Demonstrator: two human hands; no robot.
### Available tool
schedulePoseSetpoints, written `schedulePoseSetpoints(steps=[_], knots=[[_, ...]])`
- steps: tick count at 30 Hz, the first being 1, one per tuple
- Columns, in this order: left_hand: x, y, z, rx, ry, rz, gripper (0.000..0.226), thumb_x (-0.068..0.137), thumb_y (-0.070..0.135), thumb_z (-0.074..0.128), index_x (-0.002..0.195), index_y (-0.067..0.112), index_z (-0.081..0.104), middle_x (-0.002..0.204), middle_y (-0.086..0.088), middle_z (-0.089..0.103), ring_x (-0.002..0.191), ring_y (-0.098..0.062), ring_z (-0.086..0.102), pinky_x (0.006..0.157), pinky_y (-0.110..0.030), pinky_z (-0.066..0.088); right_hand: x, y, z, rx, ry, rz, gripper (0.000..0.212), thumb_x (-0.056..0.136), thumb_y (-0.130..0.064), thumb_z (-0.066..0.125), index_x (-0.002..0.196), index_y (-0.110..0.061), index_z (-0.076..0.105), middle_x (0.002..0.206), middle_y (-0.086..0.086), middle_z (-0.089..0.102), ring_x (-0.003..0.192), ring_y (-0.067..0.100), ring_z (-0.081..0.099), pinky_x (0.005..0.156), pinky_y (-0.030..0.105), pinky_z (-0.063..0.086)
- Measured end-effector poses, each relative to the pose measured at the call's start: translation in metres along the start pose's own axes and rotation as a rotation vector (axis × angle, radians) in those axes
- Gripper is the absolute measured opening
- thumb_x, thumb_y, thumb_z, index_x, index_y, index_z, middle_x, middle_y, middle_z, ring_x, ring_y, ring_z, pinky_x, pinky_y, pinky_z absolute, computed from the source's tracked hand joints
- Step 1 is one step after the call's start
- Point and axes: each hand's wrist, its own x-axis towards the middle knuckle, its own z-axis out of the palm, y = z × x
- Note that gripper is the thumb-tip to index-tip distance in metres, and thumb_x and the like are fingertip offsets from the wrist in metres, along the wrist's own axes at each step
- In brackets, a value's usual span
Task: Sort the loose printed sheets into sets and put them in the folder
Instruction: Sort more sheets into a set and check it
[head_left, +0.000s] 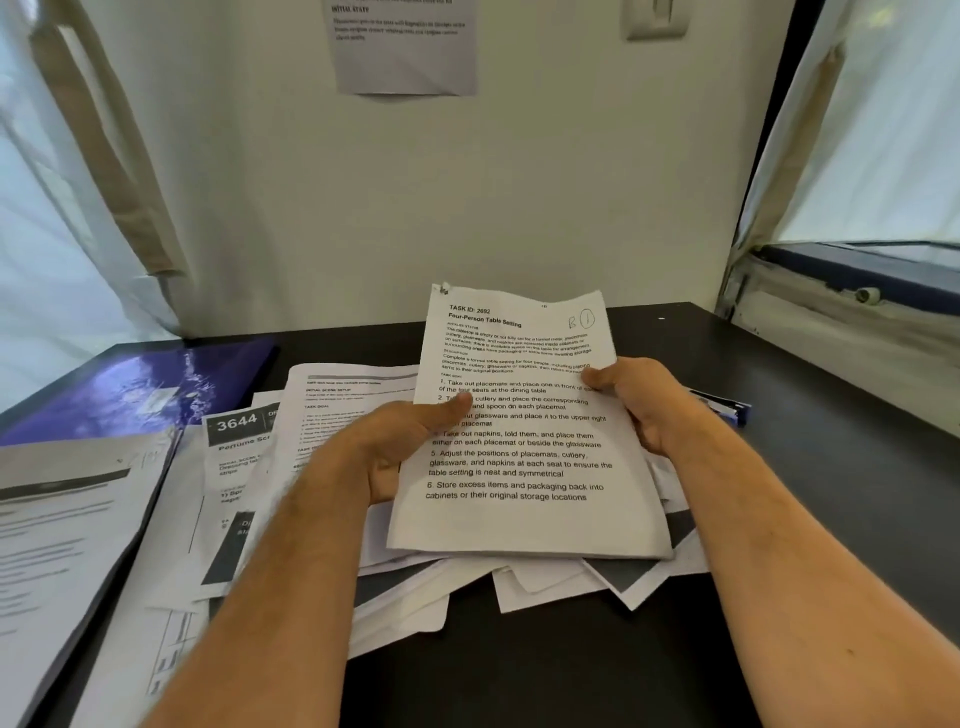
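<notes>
Black table (779, 467) fills the lower view, set against a pale wall (519, 182) that carries a taped notice (405, 47). On the table, at far left, lies a purple folder (140, 389), apparently closed, with a printed page (62, 519) overlapping its near edge. Across the middle spreads a heap of loose sheets (322, 415) — overlapping, skewed, some with dark header bands, one numbered 3644 (236, 423). Above the heap both hands hold a stapled set (519, 467) headed "Four-Person Table Setting", staple at its top left corner, a handwritten mark at top right; its near edge rests on or just over the heap, and its far end tilts up toward the wall. The left hand (400, 447) pinches the left margin, thumb on the printed face, fingers hidden beneath. The right hand (649, 400) grips the right margin in the same way, thumb on top. Just beyond the right hand a blue pen-like object (727, 408) lies on the table, partly hidden.

Step in hand, as judged: identification — the set is raised for reading, so that it can be assigned to a group. Sorting seems at an early stage, since most sheets remain mixed and nothing can be seen in the folder. The next move calls for a clear spot to lay this set down, apart from the heap, and then a single sheet drawn off without dragging its neighbours.
</notes>
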Motion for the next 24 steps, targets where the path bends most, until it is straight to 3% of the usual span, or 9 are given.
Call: schedulePoseSetpoints(steps=[4,11,15,19,21,24], knots=[[0.002,0.003,-0.012,-0.052,0.001,0.013,0.046,0.089,0.035,0.068,0.128,0.011,0.062,0.117,-0.017,0.072,0.104,-0.035,0.071,0.086,-0.053,0.058,-0.005,0.001,-0.002,0.033,-0.147,0.107,0.026,0.095,0.0,0.057,0.121,-0.004,0.059,0.102,0.017,0.076,0.088,0.036,0.075,0.067,0.048,0.062],[0.006,0.002,-0.024,-0.097,0.172,0.1,0.036,0.096,0.024,0.063,0.127,0.007,0.061,0.109,-0.018,0.074,0.095,-0.036,0.074,0.071,-0.053,0.062,-0.018,0.002,0.004,-0.052,-0.404,0.194,0.029,0.099,0.002,0.05,0.125,-0.007,0.058,0.114,0.018,0.073,0.087,0.033,0.075,0.063,0.046,0.063],[0.007,0.001,-0.026,-0.119,0.219,0.111,0.033,0.097,0.018,0.062,0.127,0.004,0.059,0.104,-0.018,0.075,0.086,-0.034,0.075,0.059,-0.046,0.062,-0.019,0.005,0.007,-0.058,-0.468,0.19,0.031,0.099,0.0,0.05,0.128,-0.008,0.058,0.12,0.017,0.071,0.102,0.035,0.072,0.074,0.049,0.062],[0.006,0.001,-0.019,-0.105,0.204,0.13,0.021,0.097,0.013,0.062,0.115,0.003,0.062,0.094,-0.016,0.077,0.073,-0.03,0.076,0.055,-0.044,0.062,-0.014,0.002,0.015,-0.052,-0.206,-0.008,0.026,0.1,-0.02,0.058,0.125,-0.014,0.059,0.105,0.009,0.076,0.093,0.028,0.074,0.079,0.046,0.061],[0.007,0.0,-0.013,-0.095,0.187,0.135,0.02,0.097,0.013,0.062,0.115,0.003,0.062,0.095,-0.016,0.077,0.074,-0.03,0.075,0.057,-0.045,0.062,-0.012,0.001,0.02,-0.137,-0.05,-0.104,0.02,0.102,-0.028,0.055,0.118,-0.016,0.058,0.098,0.007,0.075,0.081,0.024,0.074,0.072,0.043,0.062],[0.01,-0.003,-0.008,-0.077,0.206,0.156,0.02,0.098,0.015,0.061,0.116,0.006,0.064,0.093,-0.014,0.077,0.073,-0.028,0.076,0.055,-0.042,0.061,-0.009,0.003,0.022,-0.226,0.025,-0.173,0.017,0.102,-0.03,0.053,0.111,-0.016,0.059,0.087,0.002,0.072,0.064,0.016,0.07,0.058,0.033,0.058]])
